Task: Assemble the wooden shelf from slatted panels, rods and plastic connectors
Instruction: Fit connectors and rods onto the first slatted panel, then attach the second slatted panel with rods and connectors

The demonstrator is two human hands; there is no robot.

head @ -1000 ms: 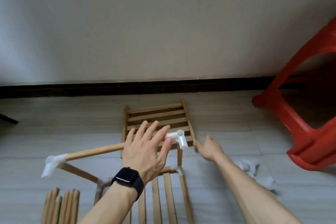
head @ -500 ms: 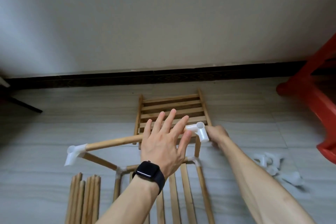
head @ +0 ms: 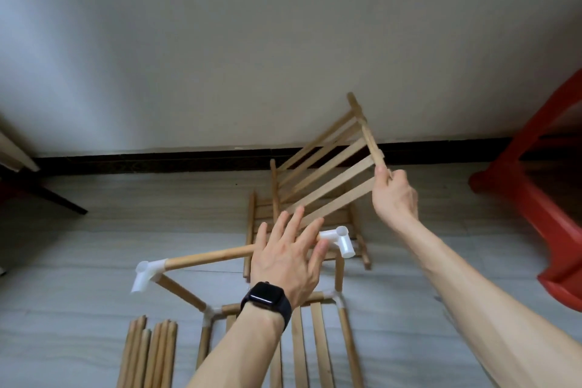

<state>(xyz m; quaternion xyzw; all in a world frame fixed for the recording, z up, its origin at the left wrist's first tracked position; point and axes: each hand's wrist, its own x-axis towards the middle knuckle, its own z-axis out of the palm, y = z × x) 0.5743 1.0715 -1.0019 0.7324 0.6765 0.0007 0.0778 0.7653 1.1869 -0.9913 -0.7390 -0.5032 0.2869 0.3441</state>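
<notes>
My right hand (head: 393, 195) grips the side rail of a slatted wooden panel (head: 327, 167) and holds it tilted up off the floor. Another slatted panel (head: 255, 217) lies flat beneath it. My left hand (head: 288, 258), wearing a black watch, rests with fingers spread on the top rod (head: 208, 257) of the partly built frame. White plastic connectors cap that rod at the left (head: 146, 272) and right (head: 340, 239). Below, two more rods run down to connectors on a lower slatted panel (head: 318, 350).
A bundle of loose rods (head: 148, 353) lies on the floor at the lower left. A red plastic stool (head: 535, 198) stands at the right. A dark table leg (head: 47, 195) reaches in at the left. The wall and black skirting run behind.
My right hand took hold of the top slatted panel by its right rail and swung it up off the floor. My left hand stayed on the top rod.
</notes>
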